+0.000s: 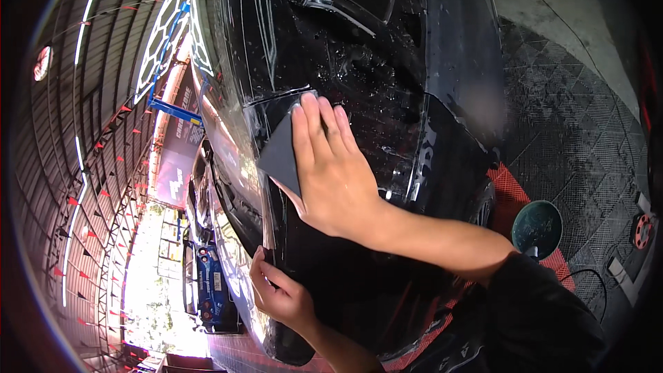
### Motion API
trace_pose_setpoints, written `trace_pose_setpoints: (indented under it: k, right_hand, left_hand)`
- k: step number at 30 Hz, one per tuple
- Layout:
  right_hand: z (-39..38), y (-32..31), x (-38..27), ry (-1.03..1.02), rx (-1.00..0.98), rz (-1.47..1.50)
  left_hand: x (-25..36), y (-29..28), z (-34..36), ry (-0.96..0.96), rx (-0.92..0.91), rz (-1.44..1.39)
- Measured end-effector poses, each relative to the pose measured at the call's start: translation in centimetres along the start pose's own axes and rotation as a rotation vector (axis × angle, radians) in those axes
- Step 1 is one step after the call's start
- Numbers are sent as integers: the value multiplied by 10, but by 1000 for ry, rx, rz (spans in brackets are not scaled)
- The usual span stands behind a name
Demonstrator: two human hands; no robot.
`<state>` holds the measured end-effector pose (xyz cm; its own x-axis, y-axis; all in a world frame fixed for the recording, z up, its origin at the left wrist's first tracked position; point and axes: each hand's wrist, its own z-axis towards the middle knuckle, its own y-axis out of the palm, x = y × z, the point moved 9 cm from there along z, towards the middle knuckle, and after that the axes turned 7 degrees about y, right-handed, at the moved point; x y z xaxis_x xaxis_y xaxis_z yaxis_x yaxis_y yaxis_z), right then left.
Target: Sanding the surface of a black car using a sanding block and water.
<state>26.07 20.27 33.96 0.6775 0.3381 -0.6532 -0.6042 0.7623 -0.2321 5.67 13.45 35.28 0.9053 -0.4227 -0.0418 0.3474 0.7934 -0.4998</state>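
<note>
A wet black car body [366,55] with droplets and smears fills the centre. My right hand [331,179] presses a dark grey, thin sheet [276,152] onto a panel, long fingers extended together over the sheet and thumb low along its edge. Lower left of it, my left hand [283,293] has its fingers bent around the panel's edge [268,231].
A green bucket [536,224] stands on red and grey floor tiles [552,110] at right, near cables and a red-and-black round object [641,231]. Beyond the car at left are a blue lift [173,112], another vehicle [213,283] and bunting under a metal roof.
</note>
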Motion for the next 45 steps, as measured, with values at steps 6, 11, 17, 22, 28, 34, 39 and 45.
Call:
trace_pose_setpoints:
  k: [6, 11, 17, 22, 28, 34, 39, 45]
  right_hand:
    - [-13, 0, -3, -29, -31, 79]
    - [-20, -4, -8, -38, -37, 78]
    - [-4, 0, -14, -39, -16, -1]
    - [6, -4, -7, -122, -19, -46]
    - [-6, -9, -7, -122, 6, -14]
    - [-35, -7, -16, -25, -61, 77]
    - [4, -10, 2, 11, 76, 59]
    - [-44, 7, -8, 42, -63, 247]
  left_hand:
    - [-1, -6, 0, 14, 5, 20]
    - [-7, -9, -3, -9, 20, 17]
    - [-6, -9, 0, 23, 14, 43]
    - [-7, -8, -1, 37, 21, 35]
    - [-1, -8, -1, 84, 38, 47]
    - [-3, -9, -1, 79, 28, 50]
    - [1, -2, 1, 79, 32, 12]
    - [-7, -10, -1, 45, 21, 75]
